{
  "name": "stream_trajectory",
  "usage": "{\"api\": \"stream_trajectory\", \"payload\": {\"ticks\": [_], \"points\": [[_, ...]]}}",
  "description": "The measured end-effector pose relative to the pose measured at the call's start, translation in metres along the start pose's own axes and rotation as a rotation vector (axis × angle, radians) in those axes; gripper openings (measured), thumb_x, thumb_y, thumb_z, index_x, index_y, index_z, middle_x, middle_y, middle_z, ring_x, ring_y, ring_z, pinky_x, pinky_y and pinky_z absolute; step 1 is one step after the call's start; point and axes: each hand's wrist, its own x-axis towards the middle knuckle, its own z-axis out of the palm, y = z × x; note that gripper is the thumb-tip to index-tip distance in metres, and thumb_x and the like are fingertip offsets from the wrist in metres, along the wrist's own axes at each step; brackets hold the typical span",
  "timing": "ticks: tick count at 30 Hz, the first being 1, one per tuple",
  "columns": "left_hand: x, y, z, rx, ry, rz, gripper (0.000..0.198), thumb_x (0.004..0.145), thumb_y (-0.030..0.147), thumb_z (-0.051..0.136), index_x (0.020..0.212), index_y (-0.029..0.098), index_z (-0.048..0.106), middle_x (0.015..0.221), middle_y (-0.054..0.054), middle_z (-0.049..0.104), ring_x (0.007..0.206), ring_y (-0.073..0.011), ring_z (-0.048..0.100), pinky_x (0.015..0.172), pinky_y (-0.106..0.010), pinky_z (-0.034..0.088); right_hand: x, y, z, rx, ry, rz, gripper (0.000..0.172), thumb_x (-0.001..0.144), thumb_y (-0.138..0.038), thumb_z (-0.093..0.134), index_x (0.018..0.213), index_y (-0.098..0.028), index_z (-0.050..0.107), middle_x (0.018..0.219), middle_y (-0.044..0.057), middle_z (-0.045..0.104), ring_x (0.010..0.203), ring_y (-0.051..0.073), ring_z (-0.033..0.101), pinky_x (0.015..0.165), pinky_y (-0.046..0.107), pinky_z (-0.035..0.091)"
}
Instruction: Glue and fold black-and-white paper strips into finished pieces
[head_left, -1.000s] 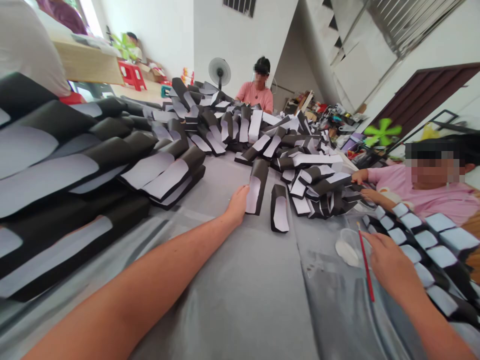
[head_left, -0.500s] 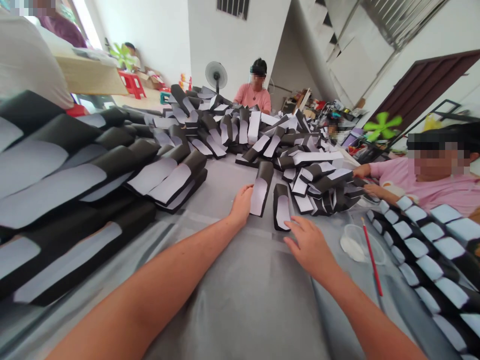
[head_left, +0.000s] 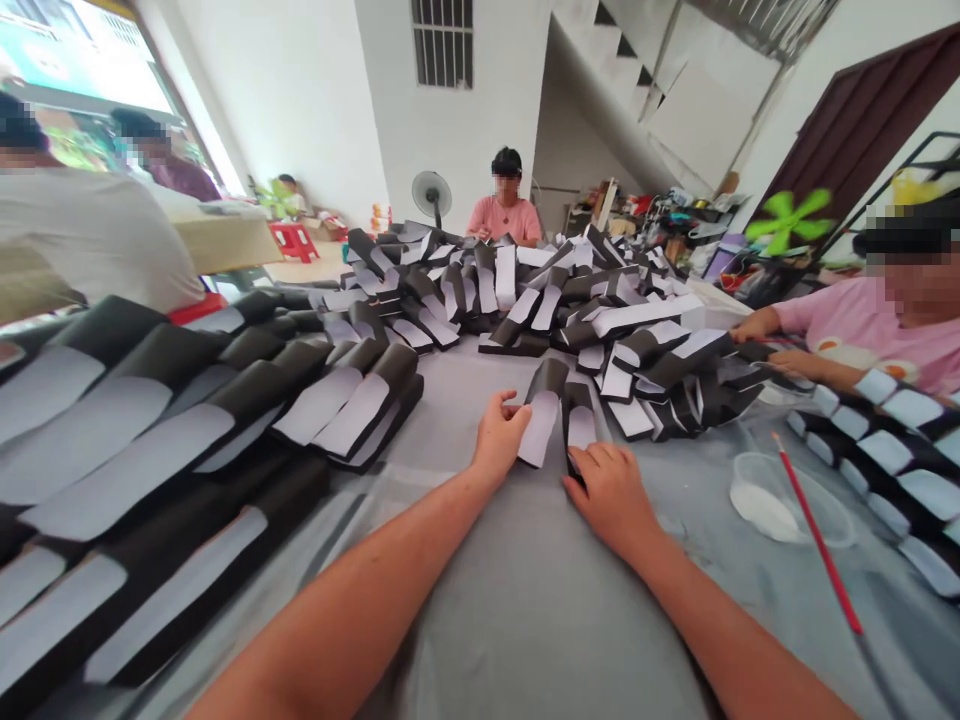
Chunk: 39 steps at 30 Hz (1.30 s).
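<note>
Two folded black-and-white paper pieces stand side by side in front of me on the covered table. My left hand (head_left: 501,432) is at the near left edge of the wider paper piece (head_left: 541,425), its thumb against the white face and its fingers curled. My right hand (head_left: 609,490) is closed over the near end of the narrower paper piece (head_left: 580,420), hiding its lower part. The far ends of the pieces lean close together; whether they touch I cannot tell.
Stacks of similar paper pieces (head_left: 150,410) fill the left, and a large heap (head_left: 495,280) lies ahead. At right are a clear plastic bowl (head_left: 825,515) with white paste, a red brush (head_left: 817,530) and a checkered stack (head_left: 892,440). People sit across and at the right.
My right hand has moved in and closed on the narrower piece, which now stands nearer the wider one. My left thumb has shifted on the wider piece. The view has tilted up.
</note>
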Motion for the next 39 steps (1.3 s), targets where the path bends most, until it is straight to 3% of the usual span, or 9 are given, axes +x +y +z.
{"api": "stream_trajectory", "payload": {"ticks": [4,7,10,13,15,17,22,29,39], "points": [[-0.001,-0.004,0.003,0.067,-0.016,0.018,0.039,0.074,0.022,0.064,0.111,0.016,0.054,0.088,-0.004,0.064,0.074,-0.0135,0.060,0.068,-0.025,0.046,-0.004,0.003,0.002,0.053,0.040,-0.013,0.020,0.082,-0.022,0.059,0.100,-0.015,0.063,0.085,0.007,0.064,0.087,0.023,0.056,0.080,0.036,0.037],[-0.001,-0.007,0.002,0.166,-0.011,0.049,0.042,0.074,0.025,0.064,0.114,0.018,0.052,0.108,-0.009,0.062,0.086,-0.0162,0.062,0.074,-0.028,0.048,-0.006,0.003,0.001,0.089,0.045,-0.021,0.021,0.082,-0.020,0.059,0.101,-0.015,0.063,0.086,0.007,0.064,0.088,0.023,0.056,0.081,0.036,0.038],[-0.001,-0.006,-0.002,0.418,0.023,0.278,0.041,0.074,0.024,0.062,0.114,0.019,0.053,0.122,-0.010,0.057,0.110,-0.0218,0.056,0.088,-0.034,0.046,-0.006,0.004,0.000,0.132,0.061,-0.015,0.021,0.082,-0.018,0.058,0.102,-0.015,0.063,0.089,0.008,0.065,0.094,0.025,0.056,0.085,0.039,0.039],[-0.005,0.001,-0.005,0.721,-0.049,0.566,0.025,0.076,0.022,0.060,0.101,0.021,0.060,0.109,-0.007,0.063,0.109,-0.0226,0.055,0.094,-0.038,0.042,-0.007,0.004,0.002,0.183,0.089,-0.011,0.025,0.082,-0.016,0.057,0.106,-0.016,0.063,0.097,0.009,0.066,0.107,0.028,0.054,0.092,0.043,0.038],[-0.011,0.006,-0.005,0.907,-0.136,0.669,0.011,0.077,0.026,0.061,0.088,0.022,0.063,0.096,-0.004,0.067,0.099,-0.0224,0.059,0.094,-0.040,0.040,-0.008,0.004,0.005,0.208,0.101,-0.004,0.027,0.082,-0.016,0.055,0.108,-0.017,0.062,0.102,0.010,0.066,0.113,0.029,0.052,0.093,0.045,0.038],[-0.018,0.010,-0.003,1.064,-0.198,0.713,0.012,0.075,0.033,0.066,0.080,0.022,0.063,0.087,-0.004,0.068,0.092,-0.0232,0.060,0.095,-0.043,0.037,-0.008,0.005,0.007,0.222,0.110,0.000,0.028,0.083,-0.016,0.054,0.109,-0.018,0.062,0.106,0.011,0.065,0.116,0.030,0.050,0.093,0.047,0.039],[-0.026,0.008,0.000,1.238,-0.281,0.707,0.037,0.063,0.047,0.076,0.084,0.022,0.060,0.082,-0.005,0.069,0.092,-0.0275,0.061,0.101,-0.050,0.027,-0.007,0.005,0.009,0.266,0.061,0.016,0.027,0.086,-0.016,0.050,0.110,-0.017,0.061,0.110,0.011,0.065,0.120,0.031,0.048,0.095,0.050,0.038],[-0.023,0.005,0.000,1.190,-0.330,0.570,0.034,0.066,0.036,0.077,0.089,0.022,0.056,0.090,-0.002,0.072,0.093,-0.0233,0.063,0.105,-0.050,0.023,-0.007,0.005,0.009,0.302,0.052,0.037,0.024,0.086,-0.017,0.052,0.108,-0.017,0.061,0.109,0.009,0.064,0.120,0.031,0.046,0.096,0.049,0.038],[-0.024,0.000,0.001,1.068,-0.359,0.555,0.046,0.067,0.033,0.076,0.107,0.026,0.055,0.097,-0.001,0.073,0.103,-0.0225,0.061,0.108,-0.050,0.020,-0.007,0.006,0.007,0.310,0.025,0.055,0.028,0.084,-0.016,0.051,0.110,-0.021,0.062,0.105,0.009,0.066,0.116,0.030,0.048,0.093,0.049,0.038]]}}
